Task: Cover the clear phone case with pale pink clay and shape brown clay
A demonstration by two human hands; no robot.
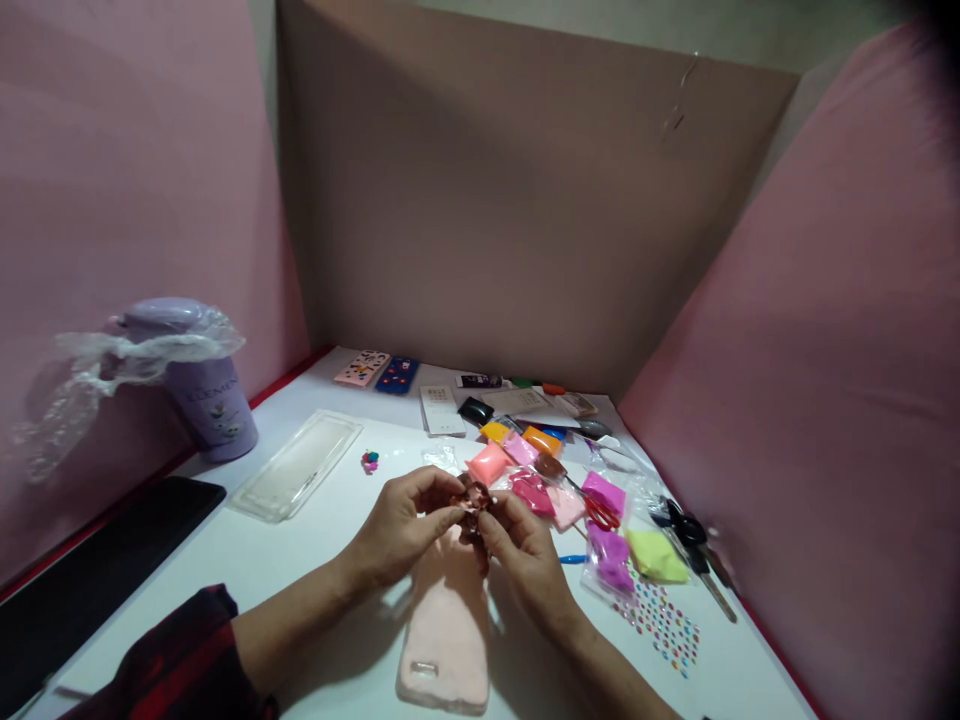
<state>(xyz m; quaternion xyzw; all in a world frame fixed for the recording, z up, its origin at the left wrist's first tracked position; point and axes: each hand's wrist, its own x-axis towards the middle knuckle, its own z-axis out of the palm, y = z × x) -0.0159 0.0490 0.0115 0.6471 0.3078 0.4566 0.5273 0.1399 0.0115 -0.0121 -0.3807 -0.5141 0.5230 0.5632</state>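
Note:
Both my hands meet over the middle of the white table (247, 560). My left hand (401, 525) and my right hand (525, 555) pinch a small brownish-pink lump of clay in a clear wrapper (472, 497) between their fingertips. Directly under them lies a pale pink phone case (446, 630), face down. A small blob of mixed-colour clay (370, 460) sits on the table to the left of my hands.
Several small bags of coloured clay (540, 470) lie to the right, with red scissors (600, 510), black scissors (694, 545) and a gem sticker sheet (664, 625). A clear phone case (296, 465), a lilac bin with plastic liner (199, 385) and a black pad (90, 575) are left. More phone cases (379, 370) lie at the back.

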